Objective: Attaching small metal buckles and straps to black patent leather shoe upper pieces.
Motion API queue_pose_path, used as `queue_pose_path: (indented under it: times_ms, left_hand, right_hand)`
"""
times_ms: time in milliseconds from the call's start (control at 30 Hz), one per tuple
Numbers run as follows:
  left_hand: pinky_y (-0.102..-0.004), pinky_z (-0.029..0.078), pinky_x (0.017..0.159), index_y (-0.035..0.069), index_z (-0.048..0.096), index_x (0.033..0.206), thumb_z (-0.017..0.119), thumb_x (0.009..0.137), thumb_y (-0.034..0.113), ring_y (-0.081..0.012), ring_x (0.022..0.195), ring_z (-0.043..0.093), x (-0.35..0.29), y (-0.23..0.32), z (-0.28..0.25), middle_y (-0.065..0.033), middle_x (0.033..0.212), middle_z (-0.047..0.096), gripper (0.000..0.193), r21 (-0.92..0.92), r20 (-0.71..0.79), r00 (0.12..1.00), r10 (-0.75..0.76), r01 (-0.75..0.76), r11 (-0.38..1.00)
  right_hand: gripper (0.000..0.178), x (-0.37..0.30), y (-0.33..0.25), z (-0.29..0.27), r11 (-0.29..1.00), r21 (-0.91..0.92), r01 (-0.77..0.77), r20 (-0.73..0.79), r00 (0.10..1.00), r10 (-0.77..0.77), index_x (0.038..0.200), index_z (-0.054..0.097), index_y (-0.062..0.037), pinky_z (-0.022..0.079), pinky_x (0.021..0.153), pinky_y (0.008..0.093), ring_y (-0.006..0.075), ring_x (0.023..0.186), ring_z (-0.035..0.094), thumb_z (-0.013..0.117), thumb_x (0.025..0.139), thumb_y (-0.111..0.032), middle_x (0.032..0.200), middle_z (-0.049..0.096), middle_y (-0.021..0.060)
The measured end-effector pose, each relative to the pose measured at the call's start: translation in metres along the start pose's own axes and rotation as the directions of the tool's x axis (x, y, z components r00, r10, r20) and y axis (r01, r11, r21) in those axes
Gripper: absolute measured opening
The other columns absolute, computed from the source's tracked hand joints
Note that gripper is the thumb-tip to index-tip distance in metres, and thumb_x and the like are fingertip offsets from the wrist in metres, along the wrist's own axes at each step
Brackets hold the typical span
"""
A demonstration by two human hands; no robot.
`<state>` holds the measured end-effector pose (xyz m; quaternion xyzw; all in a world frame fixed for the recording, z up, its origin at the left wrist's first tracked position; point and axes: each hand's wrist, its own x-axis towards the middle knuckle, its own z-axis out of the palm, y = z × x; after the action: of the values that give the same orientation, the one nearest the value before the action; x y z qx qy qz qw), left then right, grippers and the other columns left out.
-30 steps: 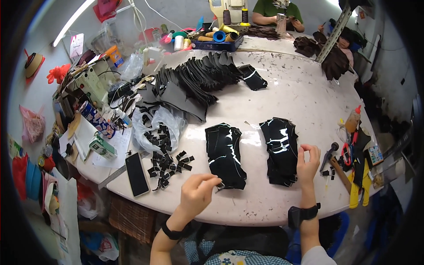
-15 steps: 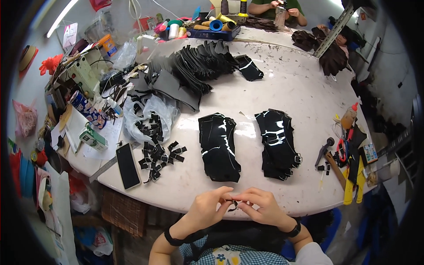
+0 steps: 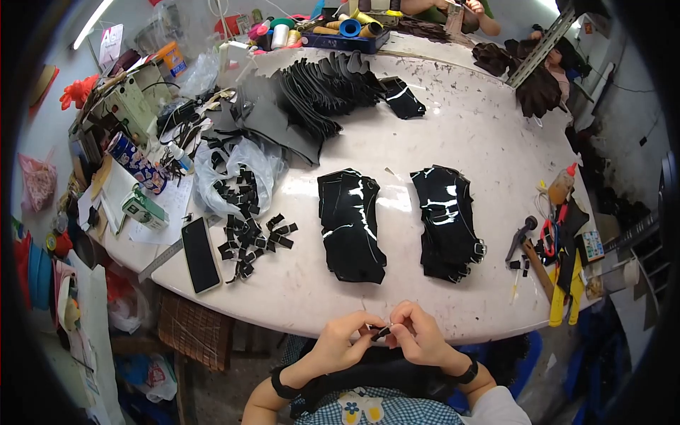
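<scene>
At the table's near edge, my left hand (image 3: 345,341) pinches a small black strap (image 3: 381,332) between thumb and fingers. My right hand (image 3: 422,338) is closed on the strap's other end, its fingertips close to the left ones. A tiny shiny bit shows at the fingertips, too small to make out. Beyond my hands lie two stacks of glossy black shaped pieces, a left stack (image 3: 350,244) and a right stack (image 3: 446,221) with metal buckles along its right side. Small black buckle straps (image 3: 249,242) are heaped to the left, spilling from a clear plastic bag (image 3: 268,183).
A phone (image 3: 201,255) and a metal ruler (image 3: 160,262) lie at the left edge. A hammer (image 3: 536,263), yellow-handled tool (image 3: 559,303) and glue bottle (image 3: 563,183) are at right. Grey-black pieces (image 3: 312,99) pile up behind. Another person's hand (image 3: 479,10) shows at the far side.
My head view has shifted slightly, so the table sits higher. Both hands still hold the small strap; it is tilted differently, and my right fingers have rearranged around its end.
</scene>
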<state>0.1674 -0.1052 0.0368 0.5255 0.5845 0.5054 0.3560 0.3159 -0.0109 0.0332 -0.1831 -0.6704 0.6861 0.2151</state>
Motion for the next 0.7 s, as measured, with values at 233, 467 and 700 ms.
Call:
queue_pose_path:
  times_ms: [233,467,700]
  left_hand:
    - [-0.0256,0.048,0.07,-0.003,0.053,0.099,0.055,0.075,-0.006,-0.0148,0.075,0.059,-0.004,-0.001,0.008,-0.0094,0.088,0.059,0.024,-0.395,0.053,0.996,-0.079,0.093,0.914]
    - [-0.0221,0.048,0.068,-0.003,0.054,0.094,0.059,0.079,0.004,-0.0095,0.075,0.058,-0.01,-0.012,0.014,-0.0056,0.085,0.059,0.018,-0.619,0.113,0.959,-0.261,0.273,0.737]
    - [-0.0212,0.047,0.067,-0.002,0.055,0.089,0.059,0.078,0.003,-0.0085,0.073,0.058,-0.02,-0.016,0.005,-0.0041,0.081,0.06,0.012,-0.513,0.082,0.948,-0.308,0.306,0.802]
  right_hand:
    - [0.007,-0.001,0.002,0.006,0.994,-0.094,0.052,-0.177,0.982,-0.068,0.093,0.043,0.0016,0.045,0.052,0.0191,0.0074,0.06,0.054,0.043,0.086,-0.001,0.084,0.045,0.0065]
    - [0.007,-0.006,-0.001,0.008,0.99,-0.134,0.045,-0.155,0.986,-0.066,0.09,0.049,0.002,0.045,0.052,0.0186,0.0073,0.057,0.052,0.043,0.086,-0.001,0.083,0.047,0.0069]
    - [0.021,-0.008,-0.047,-0.003,0.699,-0.647,0.304,-0.109,0.87,-0.48,0.087,0.054,-0.0034,0.045,0.056,0.0285,0.0241,0.066,0.054,0.062,0.068,-0.001,0.071,0.053,0.0094]
